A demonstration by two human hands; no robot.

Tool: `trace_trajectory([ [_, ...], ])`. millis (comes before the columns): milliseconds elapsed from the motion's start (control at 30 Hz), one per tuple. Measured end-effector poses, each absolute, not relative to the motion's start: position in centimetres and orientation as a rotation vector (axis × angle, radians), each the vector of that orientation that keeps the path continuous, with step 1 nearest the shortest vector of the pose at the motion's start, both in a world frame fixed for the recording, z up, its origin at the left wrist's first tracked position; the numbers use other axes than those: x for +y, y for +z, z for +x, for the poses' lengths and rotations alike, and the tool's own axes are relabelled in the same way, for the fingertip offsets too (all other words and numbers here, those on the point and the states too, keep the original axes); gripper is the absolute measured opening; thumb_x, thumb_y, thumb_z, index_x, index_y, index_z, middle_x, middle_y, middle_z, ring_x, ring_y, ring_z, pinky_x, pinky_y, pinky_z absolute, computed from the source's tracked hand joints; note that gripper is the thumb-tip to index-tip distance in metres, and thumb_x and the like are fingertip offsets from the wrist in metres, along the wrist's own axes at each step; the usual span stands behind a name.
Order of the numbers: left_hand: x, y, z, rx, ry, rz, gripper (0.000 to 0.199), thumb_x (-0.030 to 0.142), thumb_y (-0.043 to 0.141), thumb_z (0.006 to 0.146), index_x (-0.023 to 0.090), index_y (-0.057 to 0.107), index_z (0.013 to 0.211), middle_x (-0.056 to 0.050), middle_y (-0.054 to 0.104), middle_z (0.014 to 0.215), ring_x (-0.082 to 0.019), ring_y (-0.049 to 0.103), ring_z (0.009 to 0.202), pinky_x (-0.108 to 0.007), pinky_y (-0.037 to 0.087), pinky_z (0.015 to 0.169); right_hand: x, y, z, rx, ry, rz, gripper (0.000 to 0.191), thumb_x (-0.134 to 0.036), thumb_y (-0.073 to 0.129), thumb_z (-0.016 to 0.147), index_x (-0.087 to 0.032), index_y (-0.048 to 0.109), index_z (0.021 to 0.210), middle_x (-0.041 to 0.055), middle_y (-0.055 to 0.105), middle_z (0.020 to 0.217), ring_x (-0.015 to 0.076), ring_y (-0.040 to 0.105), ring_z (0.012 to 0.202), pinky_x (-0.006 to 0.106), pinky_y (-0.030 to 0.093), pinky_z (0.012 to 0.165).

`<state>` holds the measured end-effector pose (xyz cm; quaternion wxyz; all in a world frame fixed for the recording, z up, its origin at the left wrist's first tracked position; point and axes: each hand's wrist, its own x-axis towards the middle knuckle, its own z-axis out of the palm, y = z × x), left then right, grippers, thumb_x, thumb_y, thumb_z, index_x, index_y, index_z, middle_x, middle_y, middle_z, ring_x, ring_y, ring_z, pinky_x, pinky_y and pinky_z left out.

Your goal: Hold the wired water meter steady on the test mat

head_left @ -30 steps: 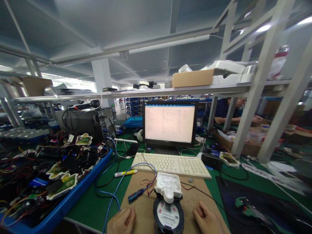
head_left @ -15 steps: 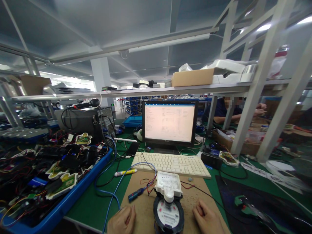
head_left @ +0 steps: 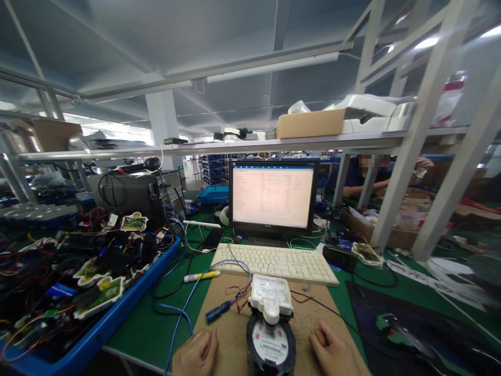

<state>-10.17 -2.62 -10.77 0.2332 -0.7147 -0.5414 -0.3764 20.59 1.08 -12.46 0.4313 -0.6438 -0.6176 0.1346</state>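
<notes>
Left hand, one: we note the fingers curled in and together, the thumb lying along them.

Right hand, one: fingers likewise folded in and together, over the right side of a cardboard sheet.

Round meter, one: between the two sets of fingers and apart from both, on the cardboard sheet; dark ring, pale face with red marks.

White housing, one: joined to the meter's far side, just beyond the fingers.

Blue connector, one: a little beyond the left fingers, with thin red and black wires beside it.

Blue cable, one: looping left of the left fingers over the green counter.

Black mat, one: right of the right fingers, carrying a black-and-green object that we cannot identify.

Blue tray, one: well left of the left fingers, heaped with wired parts and circuit boards.

Marker, one: yellow and white, beyond the left fingers.

Keyboard, one: cream, beyond the white housing, spanning the gap between the hands.

Monitor, one: upright behind the keyboard, lit; its text we find too small to read.

Shelf, one: far beyond and above all fingers, bearing a cardboard box.
</notes>
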Motion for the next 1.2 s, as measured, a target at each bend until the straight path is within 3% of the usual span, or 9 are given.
trace_trajectory([
  [1200, -2.9, -11.0, -10.2, -1.484, -1.029, -1.942, 0.043, 0.028, 0.042, 0.093, 0.017, 0.04, 0.051, 0.004, 0.041, 0.046, -0.005, 0.047, 0.041, -0.017, 0.035, 0.047, 0.7, -11.1, 20.2, -1.527, 0.47, -1.741, 0.028, -0.052, 0.028, 0.06, -0.025, 0.027, 0.053, -0.0023, 0.035, 0.047, 0.0141, 0.04, 0.046, 0.027, 0.033, 0.05],
])
